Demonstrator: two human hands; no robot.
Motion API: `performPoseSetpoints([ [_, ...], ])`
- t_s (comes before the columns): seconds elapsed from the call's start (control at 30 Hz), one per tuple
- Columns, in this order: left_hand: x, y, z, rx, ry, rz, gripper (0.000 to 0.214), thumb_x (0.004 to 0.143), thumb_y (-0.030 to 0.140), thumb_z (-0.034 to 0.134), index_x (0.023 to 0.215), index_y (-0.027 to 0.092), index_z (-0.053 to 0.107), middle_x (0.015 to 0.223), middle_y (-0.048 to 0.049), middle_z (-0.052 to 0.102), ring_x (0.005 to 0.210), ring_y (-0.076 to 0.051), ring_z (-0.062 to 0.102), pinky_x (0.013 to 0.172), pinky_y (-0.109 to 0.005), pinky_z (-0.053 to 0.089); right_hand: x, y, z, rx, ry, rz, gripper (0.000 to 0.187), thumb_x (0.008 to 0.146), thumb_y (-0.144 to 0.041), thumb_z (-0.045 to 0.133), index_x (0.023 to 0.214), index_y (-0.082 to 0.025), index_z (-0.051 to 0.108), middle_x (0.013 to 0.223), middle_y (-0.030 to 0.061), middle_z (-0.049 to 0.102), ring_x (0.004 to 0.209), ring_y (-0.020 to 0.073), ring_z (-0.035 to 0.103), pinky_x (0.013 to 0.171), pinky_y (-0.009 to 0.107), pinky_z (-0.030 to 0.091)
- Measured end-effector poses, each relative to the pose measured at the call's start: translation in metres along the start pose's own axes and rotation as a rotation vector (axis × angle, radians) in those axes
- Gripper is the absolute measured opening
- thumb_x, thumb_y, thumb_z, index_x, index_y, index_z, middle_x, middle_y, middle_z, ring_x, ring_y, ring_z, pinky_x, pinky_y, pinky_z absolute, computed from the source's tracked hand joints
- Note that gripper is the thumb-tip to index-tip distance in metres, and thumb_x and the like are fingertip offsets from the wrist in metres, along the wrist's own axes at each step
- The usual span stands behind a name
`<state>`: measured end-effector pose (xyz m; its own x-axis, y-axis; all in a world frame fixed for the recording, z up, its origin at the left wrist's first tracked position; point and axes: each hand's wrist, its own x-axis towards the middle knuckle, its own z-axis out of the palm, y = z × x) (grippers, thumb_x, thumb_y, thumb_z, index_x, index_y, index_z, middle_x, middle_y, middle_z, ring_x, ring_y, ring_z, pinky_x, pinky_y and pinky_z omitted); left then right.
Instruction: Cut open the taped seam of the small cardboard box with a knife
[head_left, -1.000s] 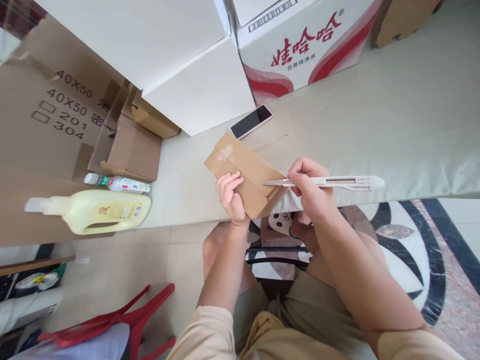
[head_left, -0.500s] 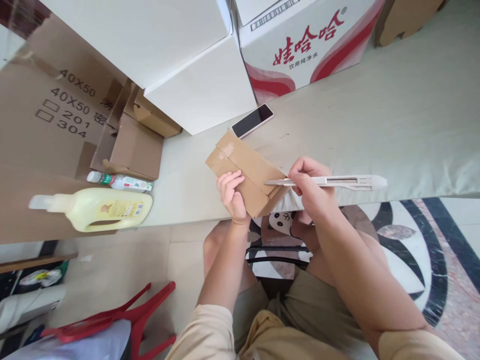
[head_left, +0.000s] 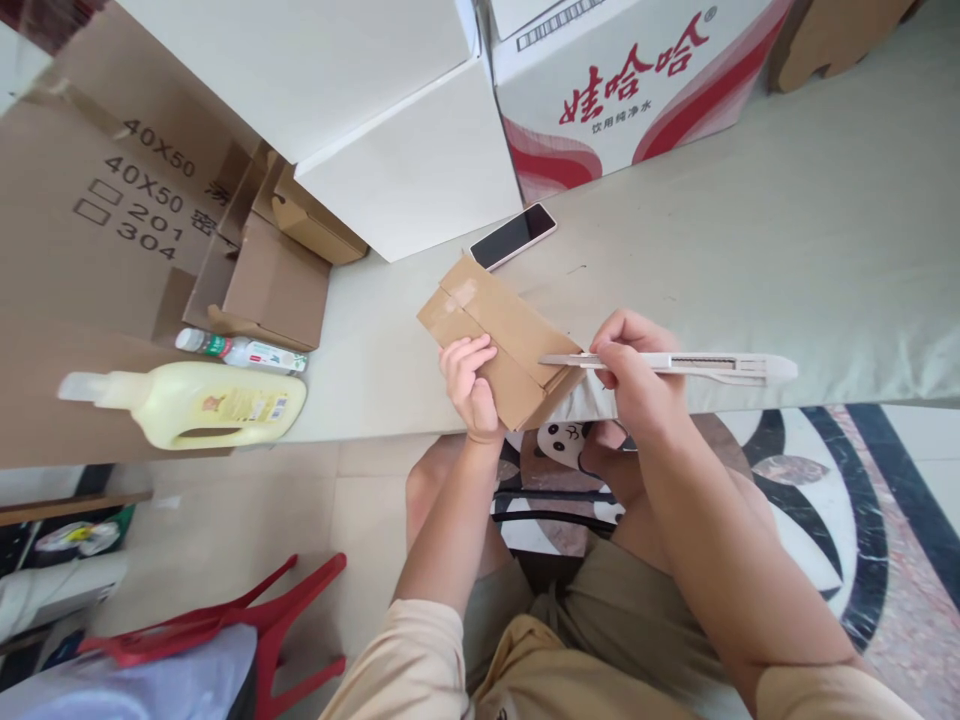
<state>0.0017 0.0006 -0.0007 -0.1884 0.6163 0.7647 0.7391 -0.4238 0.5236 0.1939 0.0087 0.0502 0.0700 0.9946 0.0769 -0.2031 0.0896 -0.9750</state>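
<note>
A small brown cardboard box (head_left: 517,330) sits tilted at the front edge of the cloth-covered surface, with a seam along its upper face. My left hand (head_left: 471,385) grips its left side, fingers lying over the top face. In my right hand (head_left: 637,365) is a white utility knife (head_left: 724,367), its handle pointing right. The blade extends left over the box's right end, close to the seam; whether it cuts into the cardboard I cannot tell. Just behind the box lies a phone (head_left: 514,236), its dark screen up.
White boxes (head_left: 420,160) and a red-and-white carton (head_left: 630,110) stand behind. To the left are a yellow detergent bottle (head_left: 225,405), a small clear bottle (head_left: 244,352) and open brown cartons (head_left: 277,285). A red stool (head_left: 281,630) stands on the floor at lower left.
The view has shifted slightly, so most things appear a little further right and higher. Both hands keep their hold, and the knife stays at nearly the same place on the box.
</note>
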Motion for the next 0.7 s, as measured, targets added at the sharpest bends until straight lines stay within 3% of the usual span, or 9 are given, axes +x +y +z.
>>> performPoseSetpoints([
  [0.27, -0.001, 0.001, -0.001, -0.014, -0.015, -0.002, 0.046, 0.100, 0.047, 0.032, 0.092, 0.024, 0.071, 0.103, -0.0071, 0.077, 0.109, -0.026, 0.064, 0.111, -0.050, 0.040, -0.006, 0.001, -0.009, -0.216, 0.072, -0.259, 0.016, 0.073, -0.017, 0.054, 0.059, -0.023, 0.049, 0.051, -0.0024, 0.044, 0.049, 0.0126, 0.036, 0.050, 0.032, 0.025],
  [0.57, 0.001, 0.003, -0.001, -0.066, -0.015, 0.030, 0.039, 0.101, 0.040, 0.036, 0.094, 0.024, 0.070, 0.105, -0.0050, 0.077, 0.109, -0.024, 0.064, 0.112, -0.046, 0.036, -0.005, 0.003, -0.012, -0.255, 0.146, -0.522, 0.014, 0.064, -0.012, 0.051, 0.056, -0.023, 0.048, 0.049, -0.0036, 0.044, 0.044, 0.0109, 0.034, 0.042, 0.029, 0.022],
  [0.7, 0.001, 0.003, -0.001, -0.078, -0.011, 0.032, 0.039, 0.101, 0.040, 0.036, 0.095, 0.024, 0.071, 0.104, -0.0052, 0.077, 0.109, -0.024, 0.064, 0.111, -0.046, 0.036, -0.007, 0.000, -0.007, -0.155, 0.153, -0.563, 0.014, 0.064, -0.012, 0.049, 0.055, -0.022, 0.047, 0.047, -0.0045, 0.040, 0.041, 0.0098, 0.030, 0.040, 0.028, 0.019],
])
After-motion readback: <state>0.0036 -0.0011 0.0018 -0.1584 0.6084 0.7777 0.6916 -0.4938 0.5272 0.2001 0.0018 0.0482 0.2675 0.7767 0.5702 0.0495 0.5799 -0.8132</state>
